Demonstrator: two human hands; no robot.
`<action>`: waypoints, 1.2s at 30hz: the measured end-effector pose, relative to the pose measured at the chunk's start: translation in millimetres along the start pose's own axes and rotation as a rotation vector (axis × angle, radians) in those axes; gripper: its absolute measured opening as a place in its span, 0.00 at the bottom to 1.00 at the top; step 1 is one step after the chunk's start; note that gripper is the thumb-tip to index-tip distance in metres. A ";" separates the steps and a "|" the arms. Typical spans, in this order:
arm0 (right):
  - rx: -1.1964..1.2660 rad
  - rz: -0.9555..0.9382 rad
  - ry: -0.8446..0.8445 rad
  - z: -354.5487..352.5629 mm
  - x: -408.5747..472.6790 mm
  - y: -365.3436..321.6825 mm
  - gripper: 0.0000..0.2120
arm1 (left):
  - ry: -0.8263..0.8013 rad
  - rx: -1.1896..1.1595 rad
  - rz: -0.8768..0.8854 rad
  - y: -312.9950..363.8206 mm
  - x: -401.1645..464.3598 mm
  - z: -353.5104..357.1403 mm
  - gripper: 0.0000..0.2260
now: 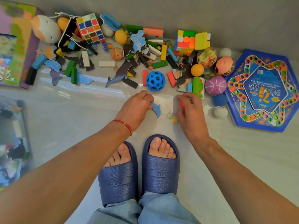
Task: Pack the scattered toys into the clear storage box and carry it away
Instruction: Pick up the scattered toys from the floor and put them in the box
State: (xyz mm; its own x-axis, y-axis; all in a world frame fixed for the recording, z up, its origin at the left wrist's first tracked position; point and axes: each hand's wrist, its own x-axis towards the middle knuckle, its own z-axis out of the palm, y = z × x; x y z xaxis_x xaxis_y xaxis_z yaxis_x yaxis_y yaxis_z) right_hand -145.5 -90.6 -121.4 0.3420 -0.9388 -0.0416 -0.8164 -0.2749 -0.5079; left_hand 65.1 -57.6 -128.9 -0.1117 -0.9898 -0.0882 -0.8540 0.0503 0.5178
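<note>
Toys lie scattered on the floor along the grey wall: wooden blocks, puzzle cubes (90,29), balls, animal cut-outs. My left hand (137,107) is closed on a blue dolphin cut-out (156,109) low over the floor. My right hand (189,110) grips a red block (181,104) and a white piece beside it. A small colourful cut-out (172,118) lies on the floor between my hands. The clear storage box (24,126) stands at the left edge, blurred, with some toys inside.
A blue hexagonal board game (262,91) lies at the right. A purple game box (17,46) sits at the upper left. A blue holed ball (155,81) and a purple ball (215,85) rest just beyond my hands. My feet in blue slippers (139,168) stand below.
</note>
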 end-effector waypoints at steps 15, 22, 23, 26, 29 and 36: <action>1.326 1.044 0.192 -55.2 -28.2 -5.1 0.10 | -0.117 -1.234 -0.665 8.7 -44.5 -39.8 0.04; 0.113 0.621 -0.074 -62.6 -158.3 18.2 0.06 | -0.297 -1.637 -0.714 19.4 -55.0 -39.0 0.10; 0.074 0.634 -0.129 -58.5 -180.7 17.1 0.09 | -0.318 -1.657 -0.733 21.9 -55.9 -36.2 0.11; 0.070 0.761 -0.196 -43.0 -213.7 15.7 0.11 | -0.356 -1.675 -0.783 32.3 -56.2 -28.5 0.10; 0.042 0.647 -0.185 -36.6 -211.9 15.0 0.03 | -0.395 -1.682 -0.824 37.9 -56.0 -26.1 0.11; 0.137 0.307 0.007 -11.2 -88.2 -16.1 0.08 | -0.369 -1.644 -0.934 31.9 -48.7 -34.4 0.15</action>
State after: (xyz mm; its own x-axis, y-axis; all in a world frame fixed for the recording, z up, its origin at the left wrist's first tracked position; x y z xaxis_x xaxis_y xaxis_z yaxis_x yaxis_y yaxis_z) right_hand -167.8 -5.7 -99.9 0.0866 -0.9749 -0.2052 -0.8103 0.0509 -0.5838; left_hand 60.7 -12.4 -78.8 -0.2457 -0.5405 -0.8047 0.5228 -0.7729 0.3596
